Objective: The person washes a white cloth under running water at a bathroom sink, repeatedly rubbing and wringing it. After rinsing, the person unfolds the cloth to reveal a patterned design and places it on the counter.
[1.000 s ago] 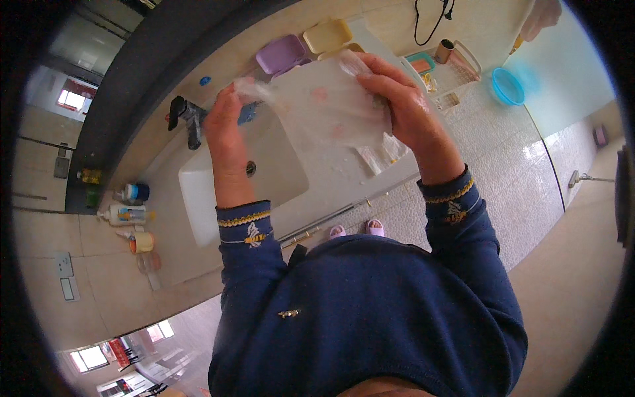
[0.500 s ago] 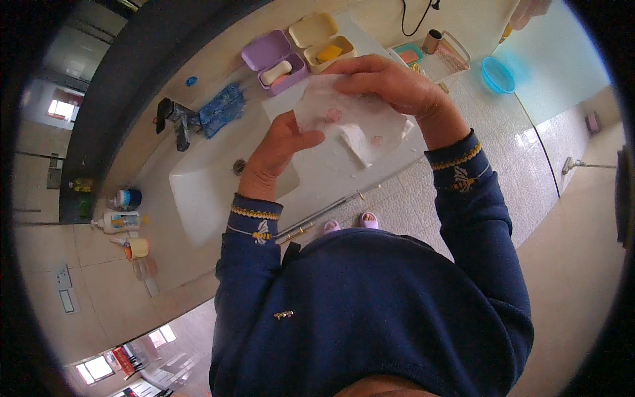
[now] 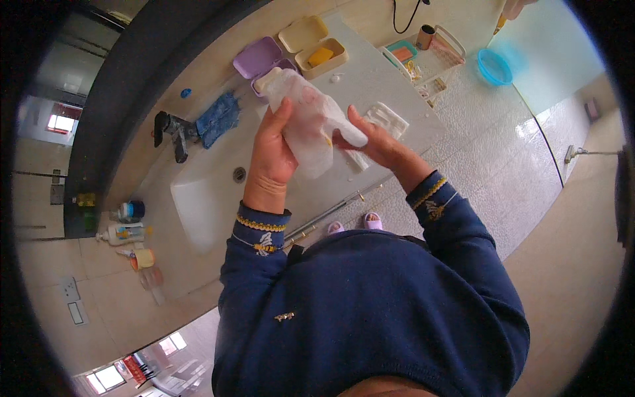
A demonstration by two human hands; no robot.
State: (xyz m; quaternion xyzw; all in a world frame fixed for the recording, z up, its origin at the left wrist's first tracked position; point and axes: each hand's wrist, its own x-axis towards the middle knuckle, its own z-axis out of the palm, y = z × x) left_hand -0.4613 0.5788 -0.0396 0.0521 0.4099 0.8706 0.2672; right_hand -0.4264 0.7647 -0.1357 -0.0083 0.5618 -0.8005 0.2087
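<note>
A thin, damp-looking white tissue or wipe (image 3: 301,112) hangs spread between my two hands, above the counter beside the sink. My left hand (image 3: 270,155) grips its left side, the thumb on top and the other fingers hidden beneath. At the right edge, my right hand (image 3: 380,142) has it gathered over the fingers, the thumb raised above. Pinkish patches show through the sheet. Behind it, a purple soap box (image 3: 258,56) with its lid up is partly covered. A folded white tissue (image 3: 387,119) lies on the counter beyond my right hand.
The white sink (image 3: 192,205) has a dark faucet (image 3: 173,135) with a blue cloth (image 3: 218,119) beside it. A cream soap box (image 3: 304,34) holds a yellow bar (image 3: 321,56). Bottles (image 3: 126,231) stand at left. A wire basket (image 3: 450,46) and blue basin (image 3: 495,67) are at right.
My right hand has come down and toward me from the sheet's far edge. The sheet has shifted left and bunched up, uncovering the folded tissue on the counter.
</note>
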